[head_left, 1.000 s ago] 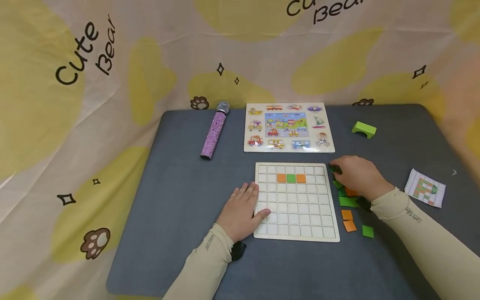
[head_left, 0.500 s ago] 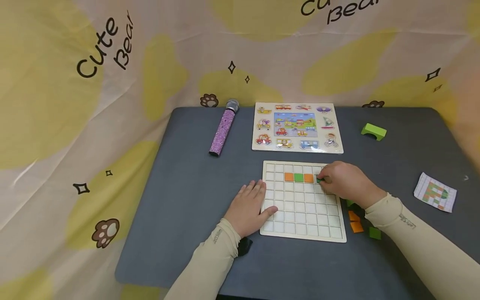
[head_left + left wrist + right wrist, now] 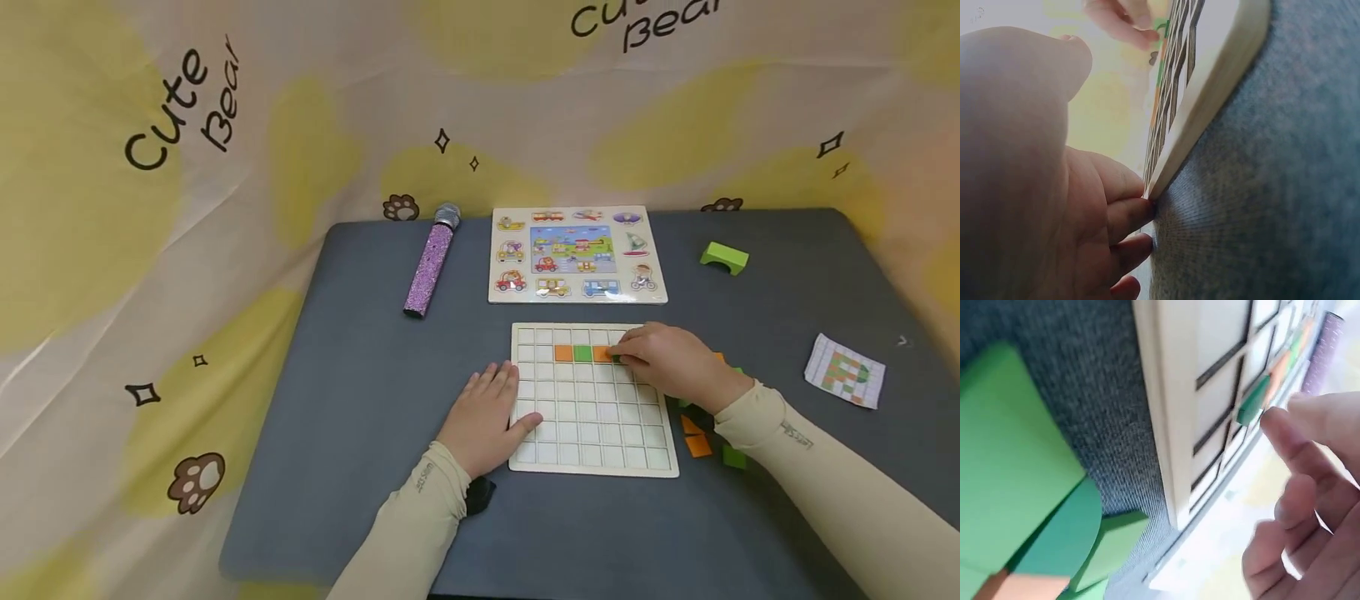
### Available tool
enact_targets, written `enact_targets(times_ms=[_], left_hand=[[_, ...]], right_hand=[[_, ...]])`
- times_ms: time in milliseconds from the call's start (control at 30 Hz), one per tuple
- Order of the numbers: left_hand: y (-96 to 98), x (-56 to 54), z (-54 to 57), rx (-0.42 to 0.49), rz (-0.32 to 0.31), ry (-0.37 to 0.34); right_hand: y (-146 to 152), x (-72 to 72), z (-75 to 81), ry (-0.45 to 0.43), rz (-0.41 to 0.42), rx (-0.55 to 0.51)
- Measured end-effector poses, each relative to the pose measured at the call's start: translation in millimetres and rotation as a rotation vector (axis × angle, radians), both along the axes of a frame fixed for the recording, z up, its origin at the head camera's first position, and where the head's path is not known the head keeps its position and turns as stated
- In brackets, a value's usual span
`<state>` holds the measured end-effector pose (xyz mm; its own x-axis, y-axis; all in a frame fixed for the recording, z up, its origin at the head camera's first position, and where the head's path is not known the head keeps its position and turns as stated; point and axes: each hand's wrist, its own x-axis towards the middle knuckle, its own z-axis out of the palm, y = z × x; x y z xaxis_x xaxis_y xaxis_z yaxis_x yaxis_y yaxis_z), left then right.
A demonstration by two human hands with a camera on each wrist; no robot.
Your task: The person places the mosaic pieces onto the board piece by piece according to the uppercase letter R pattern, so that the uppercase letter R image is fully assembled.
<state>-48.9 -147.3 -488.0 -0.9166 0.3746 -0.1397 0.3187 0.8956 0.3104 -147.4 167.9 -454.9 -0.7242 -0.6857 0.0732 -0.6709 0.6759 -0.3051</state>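
A white grid board (image 3: 566, 456) with a raised pale rim lies on the table. In one of its upper rows sit an orange tile (image 3: 563, 354), a green tile (image 3: 582, 354) and a second orange tile (image 3: 602, 354), side by side. My right hand (image 3: 678, 358) pinches a dark green tile (image 3: 1252, 402) at the cell right of that row; the tile looks tilted in the right wrist view. Fingers partly hide it in the head view. My left hand (image 3: 480, 421) lies with extended fingers against the board's left edge, thumb over the rim; its fingertips (image 3: 1138, 212) touch the board's side.
Loose green and orange tiles (image 3: 698, 447) lie right of the board, partly under the right forearm. A printed pattern card (image 3: 846, 372) is farther right. Behind stand a picture puzzle (image 3: 577, 289), a glittery purple microphone (image 3: 429, 271) and a green arch block (image 3: 724, 257).
My right hand has moved left from the loose tiles onto the board, bringing a dark green tile beside the second orange one. The left hand stays at the board's left edge.
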Motion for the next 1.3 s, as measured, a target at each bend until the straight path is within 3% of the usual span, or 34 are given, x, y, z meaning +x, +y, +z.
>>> enact_targets(times_ms=[200,433,700,833,1033,1300], left_hand=[[-3.7,1.3,-2.4,0.030,-0.008,0.004],[-5.5,1.8,-2.5,0.046,-0.002,-0.010],[-4.1,0.2,-2.5,0.048,-0.007,0.006],[-3.0,0.3,-0.8,0.041,-0.010,0.000],[-6.1,0.6,-5.1,0.026,0.000,-0.005],[0.5,-2.5,-2.5,0.011,-0.004,-0.009]], right_hand=[[16.4,16.0,6.9,0.035,-0.026,-0.011],[60.9,36.7,6.0,0.001,-0.162,0.026],[106.3,42.7,3.6,0.002,-0.368,0.030],[108.4,37.5,6.7,-0.004,-0.398,0.044],[85.9,13.1,-1.0,0.019,-0.304,0.086],[80.4,-2.5,-4.4,-0.059,-0.310,0.136]])
